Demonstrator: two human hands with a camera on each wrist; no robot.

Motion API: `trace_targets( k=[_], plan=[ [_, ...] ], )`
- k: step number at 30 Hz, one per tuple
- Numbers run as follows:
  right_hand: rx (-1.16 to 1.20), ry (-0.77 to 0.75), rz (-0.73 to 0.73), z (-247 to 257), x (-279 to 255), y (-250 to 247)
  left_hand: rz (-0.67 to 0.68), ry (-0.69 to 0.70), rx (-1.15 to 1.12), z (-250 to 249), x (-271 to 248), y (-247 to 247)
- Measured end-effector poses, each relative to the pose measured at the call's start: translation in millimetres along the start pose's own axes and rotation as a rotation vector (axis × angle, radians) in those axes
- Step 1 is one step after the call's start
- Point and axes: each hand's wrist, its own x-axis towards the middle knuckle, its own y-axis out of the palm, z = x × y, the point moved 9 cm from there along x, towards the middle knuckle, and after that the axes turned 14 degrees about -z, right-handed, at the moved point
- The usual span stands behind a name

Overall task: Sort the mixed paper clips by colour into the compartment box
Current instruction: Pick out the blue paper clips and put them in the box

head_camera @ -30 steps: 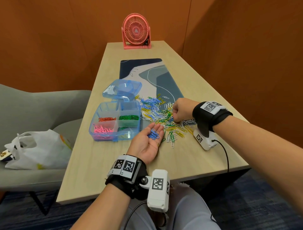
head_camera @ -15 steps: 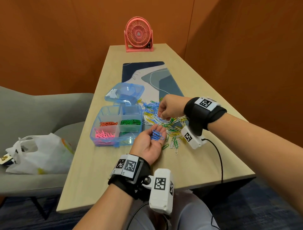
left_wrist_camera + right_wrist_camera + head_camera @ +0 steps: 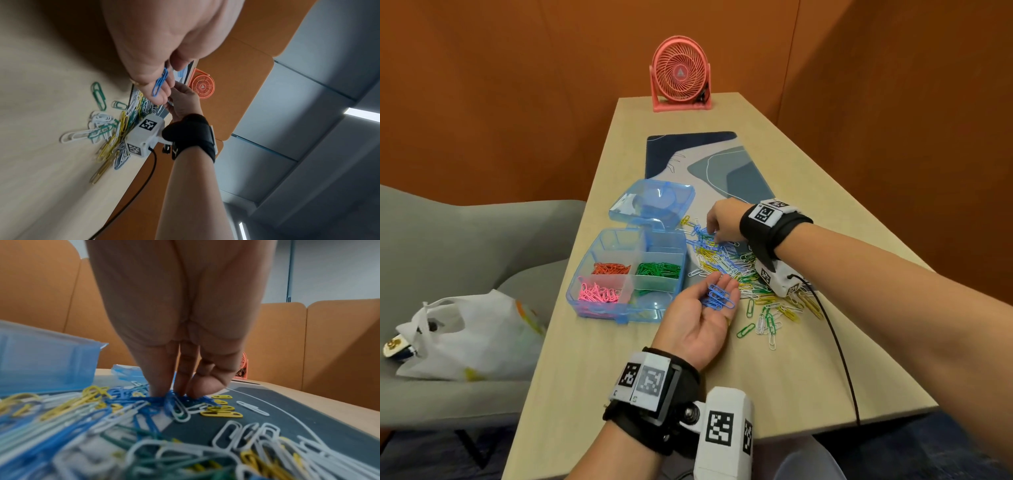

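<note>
Left hand (image 3: 703,313) laid palm-up on the counter (image 3: 592,359) just right of the box (image 3: 585,274), fingers relaxed and barely cupped: a holding tray for a small bunch of blue clips (image 3: 717,296), probably so several go into the box in one trip. Right hand (image 3: 724,222) reaching into the far edge of the mixed pile (image 3: 739,270), fingertips (image 3: 160,386) pressed down together onto a knot of blue clips there; in the right wrist view they look pinched on that knot, though whether anything is lifted cannot be told. Pile spread half on the mat (image 3: 722,164), half on bare counter: blue, yellow, green and white wire loops, thin, glossy-coated, interlocking easily. Box of clear blue plastic, hard-walled, with its lid (image 3: 654,202) swung open at the back to keep compartments free. Orange clips back-left, green beside them, pink front-left; other compartments seemingly bare, so blue not yet housed. Snagging likely when pulling one colour from the tangle.
</note>
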Motion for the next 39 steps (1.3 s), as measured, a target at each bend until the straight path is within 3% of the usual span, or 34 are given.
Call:
trace_targets(
  k=[9,26,39],
  plan=[
    [0.068,0.104,-0.014,-25.6,2.7,-0.7,0.043,-0.015,0.006,-4.5,14.6,16.6],
    [0.09,0.09,-0.092,-22.6,20.1,-3.7,0.123,0.005,-0.159,-14.9,35.3,34.7],
    [-0.102,0.03,0.033,-10.8,25.0,10.6,0.14,-0.003,-0.168,-14.0,34.7,34.1]
  ],
)
